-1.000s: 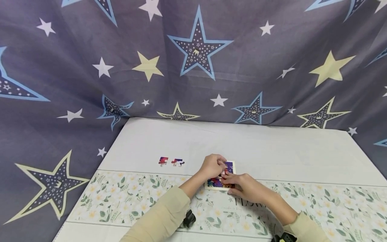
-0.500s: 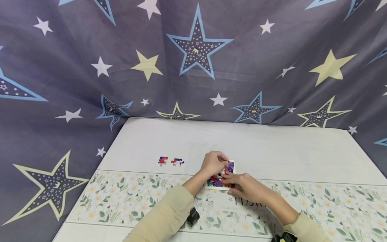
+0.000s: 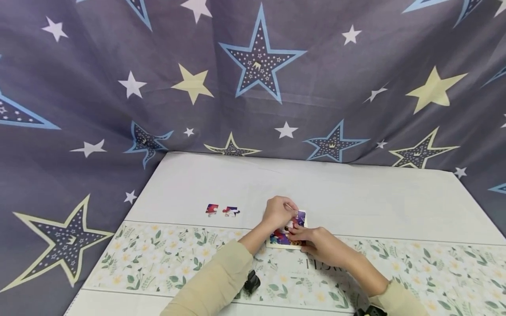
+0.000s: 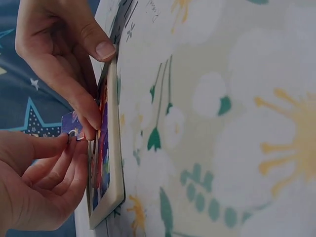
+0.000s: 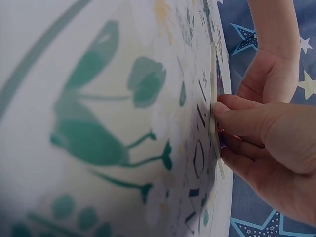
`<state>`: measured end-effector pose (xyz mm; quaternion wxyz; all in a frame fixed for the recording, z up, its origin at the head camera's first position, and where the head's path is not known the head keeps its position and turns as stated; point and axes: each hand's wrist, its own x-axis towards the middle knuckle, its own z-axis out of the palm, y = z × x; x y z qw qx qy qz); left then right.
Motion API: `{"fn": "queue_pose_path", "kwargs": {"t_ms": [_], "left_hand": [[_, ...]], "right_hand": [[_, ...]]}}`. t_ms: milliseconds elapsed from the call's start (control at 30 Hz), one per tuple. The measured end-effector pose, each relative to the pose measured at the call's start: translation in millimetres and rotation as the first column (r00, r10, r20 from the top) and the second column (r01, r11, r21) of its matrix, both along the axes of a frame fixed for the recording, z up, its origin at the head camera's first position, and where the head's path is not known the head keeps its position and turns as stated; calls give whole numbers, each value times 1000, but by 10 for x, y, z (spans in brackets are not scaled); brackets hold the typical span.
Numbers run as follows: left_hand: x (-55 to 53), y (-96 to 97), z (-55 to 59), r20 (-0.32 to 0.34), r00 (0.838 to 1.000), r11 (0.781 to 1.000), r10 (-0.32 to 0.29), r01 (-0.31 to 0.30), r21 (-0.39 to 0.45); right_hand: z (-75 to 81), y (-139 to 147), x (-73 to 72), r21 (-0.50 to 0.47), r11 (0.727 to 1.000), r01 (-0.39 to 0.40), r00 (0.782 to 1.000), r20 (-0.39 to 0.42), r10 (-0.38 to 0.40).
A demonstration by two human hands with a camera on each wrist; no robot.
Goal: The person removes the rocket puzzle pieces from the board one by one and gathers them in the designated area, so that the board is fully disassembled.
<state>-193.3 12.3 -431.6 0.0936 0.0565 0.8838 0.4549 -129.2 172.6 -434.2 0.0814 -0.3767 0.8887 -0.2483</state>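
Note:
A small jigsaw puzzle in a cream-rimmed tray (image 3: 283, 246) lies on the table, its purple and red picture partly covered by both hands. My left hand (image 3: 278, 212) is over the tray's far left part. Between thumb and fingers it pinches a purple puzzle piece (image 4: 72, 124), held tilted up at the puzzle's surface. My right hand (image 3: 324, 246) comes from the right, its fingertips resting on the picture and its thumb (image 5: 221, 108) at the tray's near edge. Two loose puzzle pieces, one mostly red (image 3: 211, 210) and one purple and white (image 3: 231, 211), lie left of the tray.
A white tabletop cover (image 3: 375, 197) with a flowered band and printed lettering is under everything. A grey curtain (image 3: 253, 114) with stars hangs behind and to the left. Dark wrist devices (image 3: 252, 281) sit at both sleeves.
My left hand has shifted slightly forward and right over the tray, its fingers reaching toward the far edge. My right hand stays nearly in place. The loose pieces have not moved.

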Motion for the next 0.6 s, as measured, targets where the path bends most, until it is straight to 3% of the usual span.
{"fn": "queue_pose_path", "kwargs": {"t_ms": [200, 333, 600], "left_hand": [[-12, -54, 16, -14, 999, 998, 37, -36, 53], [-36, -125, 31, -19, 999, 997, 38, -37, 64], [-121, -449, 47, -31, 997, 997, 71, -70, 40]], "right_hand": [[-8, -27, -8, 0, 1000, 6, 1000, -20, -6], [-4, -21, -1, 17, 1000, 24, 1000, 20, -24], [-11, -14, 1, 5, 1000, 29, 999, 32, -29]]}}
